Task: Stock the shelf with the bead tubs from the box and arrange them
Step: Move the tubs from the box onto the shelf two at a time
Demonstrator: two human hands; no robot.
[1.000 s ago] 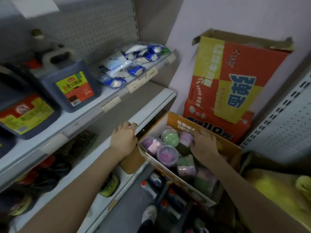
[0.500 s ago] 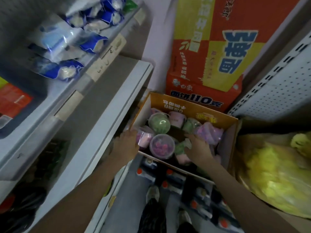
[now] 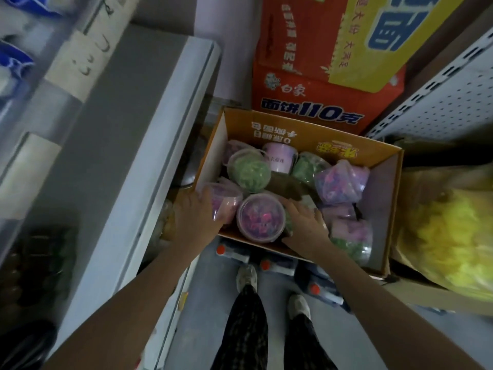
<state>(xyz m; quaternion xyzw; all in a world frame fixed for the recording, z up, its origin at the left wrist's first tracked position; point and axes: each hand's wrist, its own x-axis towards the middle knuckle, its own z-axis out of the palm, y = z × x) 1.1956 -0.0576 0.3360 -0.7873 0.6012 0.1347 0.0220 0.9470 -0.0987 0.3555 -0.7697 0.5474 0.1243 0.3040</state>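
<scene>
**Over the open box: the upright pink tub sits between both hands**

At the box's (image 3: 384, 209) near edge, I'm looking almost straight down on the upright pink tub (image 3: 260, 218). Its clear lid faces me, so its long axis runs vertically, toward the camera. It sits in the front row, with a green tub (image 3: 249, 170) just behind it and a tipped pink tub (image 3: 224, 202) touching it on the left.

My right hand (image 3: 306, 228) is on the upright tub's right side. The fingers curve round the far wall and the thumb is by the near rim, a cupping hold from the side rather than from above.

My left hand (image 3: 198, 214) lies at the box's left front corner with its fingers bent over the tipped tub. I cannot tell whether it grips that tub or only steadies the cardboard wall.

The shelf (image 3: 160, 129) runs along the left and is bare where I can see it. My judgement is that the tub must rise clear of the box rim and then travel left. The right hand is nearer the tub, while the left is nearer the shelf, so crossing over or handing off looks likely.
</scene>
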